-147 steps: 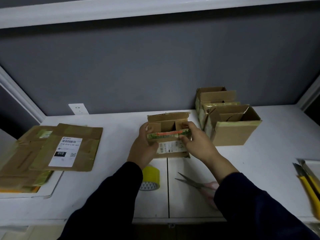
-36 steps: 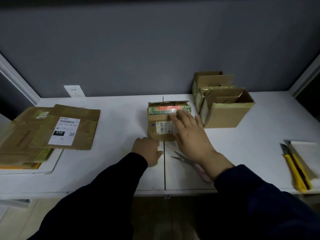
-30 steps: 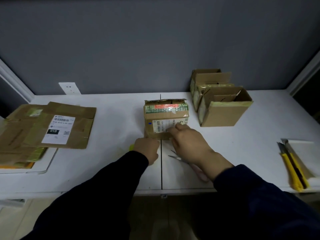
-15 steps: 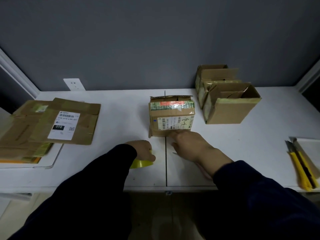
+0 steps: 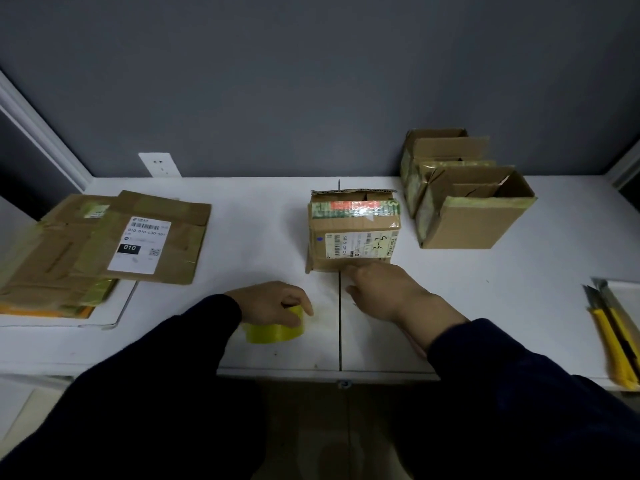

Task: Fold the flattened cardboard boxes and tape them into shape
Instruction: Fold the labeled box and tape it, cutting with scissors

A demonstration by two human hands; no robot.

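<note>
My left hand [image 5: 273,303] grips the tape roll [image 5: 275,332] near the front edge of the bench [image 5: 259,244]. My right hand [image 5: 384,294], curled, reaches the box [image 5: 353,233] just behind; whether it holds anything, I cannot tell.

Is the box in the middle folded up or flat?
Folded up: the middle box stands as a block on the table, sides raised.
</note>
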